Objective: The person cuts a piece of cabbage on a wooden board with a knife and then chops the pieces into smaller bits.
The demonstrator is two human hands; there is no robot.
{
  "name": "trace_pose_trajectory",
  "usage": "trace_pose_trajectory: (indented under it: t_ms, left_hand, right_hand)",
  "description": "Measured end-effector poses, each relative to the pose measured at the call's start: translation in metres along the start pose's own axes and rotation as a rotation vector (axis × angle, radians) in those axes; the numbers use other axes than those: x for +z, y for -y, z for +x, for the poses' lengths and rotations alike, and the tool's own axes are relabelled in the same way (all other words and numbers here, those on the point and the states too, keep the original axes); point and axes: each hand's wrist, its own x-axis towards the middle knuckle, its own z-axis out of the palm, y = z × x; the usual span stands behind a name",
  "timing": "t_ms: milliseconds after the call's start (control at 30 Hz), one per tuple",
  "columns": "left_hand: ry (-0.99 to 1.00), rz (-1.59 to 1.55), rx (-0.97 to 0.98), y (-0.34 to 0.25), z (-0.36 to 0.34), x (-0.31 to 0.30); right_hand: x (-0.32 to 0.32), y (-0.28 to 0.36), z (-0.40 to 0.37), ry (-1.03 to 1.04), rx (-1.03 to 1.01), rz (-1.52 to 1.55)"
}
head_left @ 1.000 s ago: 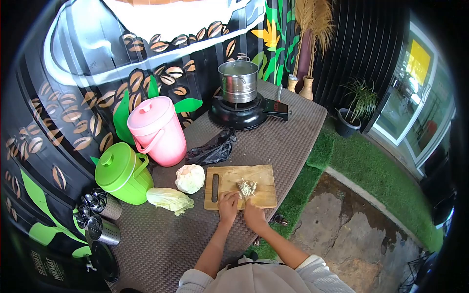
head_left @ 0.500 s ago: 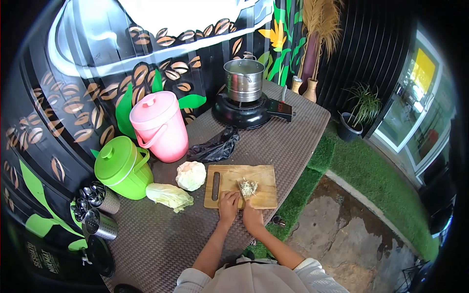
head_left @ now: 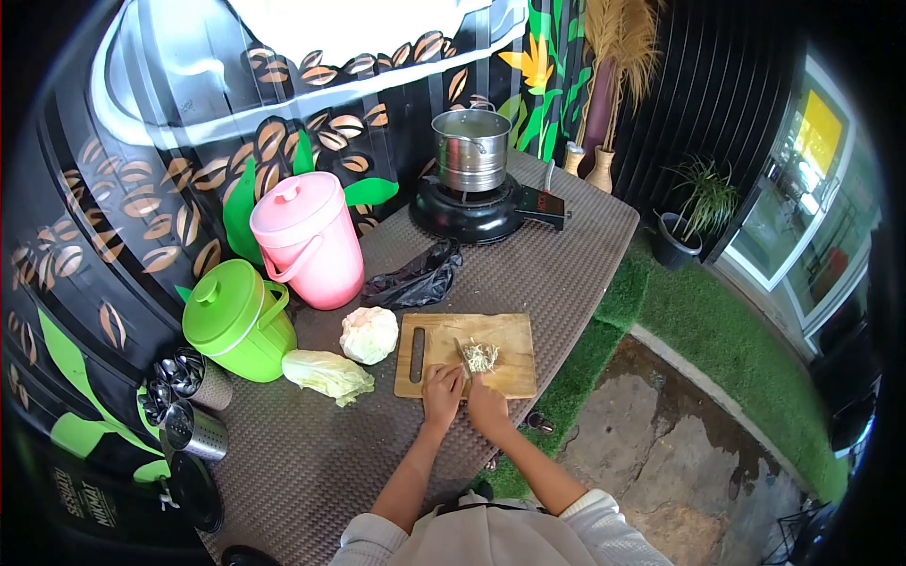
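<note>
Head camera looks down on a table covered with a brown ribbed mat (head_left: 311,453), and both hands are at the near edge of a wooden cutting board (head_left: 514,335). The right hand (head_left: 486,407) is closed around the handle of a knife (head_left: 461,354). The blade points away from the body, leaning a little to the left, so its long axis runs almost across the short side of the board. The left hand (head_left: 441,390) rests on the board just beside the blade, with the fingers curled. I cannot tell if it presses something under them.

A small pile of shredded cabbage (head_left: 481,357) lies on the middle of the board, just beyond the right hand and touching the right side of the blade. The right hand is the nearer one to it; the left hand is on the other side of the knife.

To the left of the board, on the mat, sit a cabbage head (head_left: 368,334) and a loose cabbage leaf (head_left: 327,374), both apart from the hands. Further back stand a green bucket (head_left: 236,321), a pink bucket (head_left: 304,238) and a steel pot (head_left: 471,149) on a black stove (head_left: 453,215).
</note>
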Motion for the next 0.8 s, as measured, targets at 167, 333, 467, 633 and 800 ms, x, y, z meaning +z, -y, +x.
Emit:
trace_pose_trajectory:
  t_ms: [167, 333, 467, 633, 800]
  left_hand:
    - [-0.031, 0.033, 0.040, -0.003, 0.003, -0.003]
    - [-0.053, 0.007, 0.035, 0.001, 0.002, 0.003]
    - [-0.055, -0.038, -0.001, 0.003, 0.001, 0.002]
    - [-0.057, -0.002, 0.024, 0.005, 0.002, 0.002]
    - [-0.048, 0.030, 0.018, -0.001, 0.000, -0.003]
  right_hand:
    - [-0.006, -0.005, -0.005, 0.132, -0.010, 0.029]
    - [0.011, 0.004, -0.011, -0.019, 0.084, 0.063]
    - [-0.007, -0.001, 0.004, 0.046, 0.013, 0.084]
    - [-0.004, 0.001, -0.014, 0.021, 0.043, 0.018]
    - [-0.004, 0.007, 0.001, 0.068, 0.048, 0.076]
